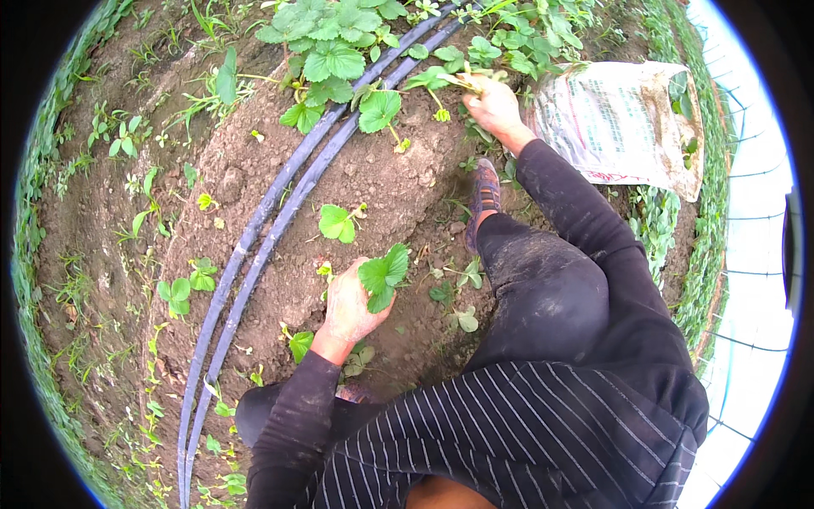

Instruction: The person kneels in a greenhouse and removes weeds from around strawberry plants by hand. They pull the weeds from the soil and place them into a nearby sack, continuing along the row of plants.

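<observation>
My left hand point(348, 304) is low over the soil of a raised bed, its fingers closed around a strawberry plant. The toothed green leaf point(385, 277) of that plant spreads over my fingertips, and its lower end is hidden. Farther off, my right hand point(495, 107) grips a small bunch of pale plant stems point(469, 81) beside the white woven sack point(604, 124). The sack lies on its side, bears printing, and shows green leaves point(690, 146) at its mouth. A small strawberry seedling point(337, 223) stands in the soil ahead of my left hand.
Two dark drip hoses point(273, 223) run along the bed, left of my hands. Large strawberry plants point(334, 57) grow at the far end. Small seedlings point(175, 296) and weeds point(124, 137) dot the left side. My shoe point(484, 197) is in the furrow near the sack.
</observation>
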Action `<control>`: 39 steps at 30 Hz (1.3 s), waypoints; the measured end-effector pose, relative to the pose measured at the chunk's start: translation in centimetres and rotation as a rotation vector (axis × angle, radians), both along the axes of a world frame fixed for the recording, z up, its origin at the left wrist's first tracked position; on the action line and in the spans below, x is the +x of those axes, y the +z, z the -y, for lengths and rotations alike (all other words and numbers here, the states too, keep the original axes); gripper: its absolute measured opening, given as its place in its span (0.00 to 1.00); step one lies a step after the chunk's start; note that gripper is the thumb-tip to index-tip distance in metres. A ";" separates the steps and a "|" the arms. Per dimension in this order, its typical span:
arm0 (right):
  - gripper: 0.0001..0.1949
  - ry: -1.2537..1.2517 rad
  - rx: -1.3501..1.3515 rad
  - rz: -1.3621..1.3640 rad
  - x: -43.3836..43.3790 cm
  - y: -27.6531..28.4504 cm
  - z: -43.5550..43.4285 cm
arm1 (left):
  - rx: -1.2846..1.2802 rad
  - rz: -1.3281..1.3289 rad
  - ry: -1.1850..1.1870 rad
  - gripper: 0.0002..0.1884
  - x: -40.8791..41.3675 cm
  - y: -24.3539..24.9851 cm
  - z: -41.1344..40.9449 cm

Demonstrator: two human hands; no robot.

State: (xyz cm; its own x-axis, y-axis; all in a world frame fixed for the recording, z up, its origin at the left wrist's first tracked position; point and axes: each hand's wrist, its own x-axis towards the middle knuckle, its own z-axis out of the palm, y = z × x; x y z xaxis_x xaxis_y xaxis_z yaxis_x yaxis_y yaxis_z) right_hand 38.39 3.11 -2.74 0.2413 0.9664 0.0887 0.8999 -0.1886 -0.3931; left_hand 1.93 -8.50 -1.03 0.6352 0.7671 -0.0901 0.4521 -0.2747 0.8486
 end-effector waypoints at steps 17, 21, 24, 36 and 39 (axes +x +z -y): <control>0.19 0.110 -0.082 0.282 1.0 0.3 -3.3 | 0.049 -0.003 -0.045 0.11 0.1 -0.6 0.2; 0.17 0.092 -0.127 0.223 0.9 0.5 -3.2 | 0.094 0.012 -0.037 0.11 0.1 -0.7 0.1; 0.14 0.135 -0.081 0.227 0.8 0.0 -1.8 | 0.052 0.003 -0.024 0.11 0.2 -0.6 0.0; 0.10 0.350 0.054 0.140 1.4 -3.9 7.6 | 0.052 0.016 0.009 0.07 0.5 0.1 -0.3; 0.06 -0.101 0.154 -0.984 3.4 -5.4 7.3 | 0.091 0.031 -0.013 0.08 0.7 -0.2 -0.2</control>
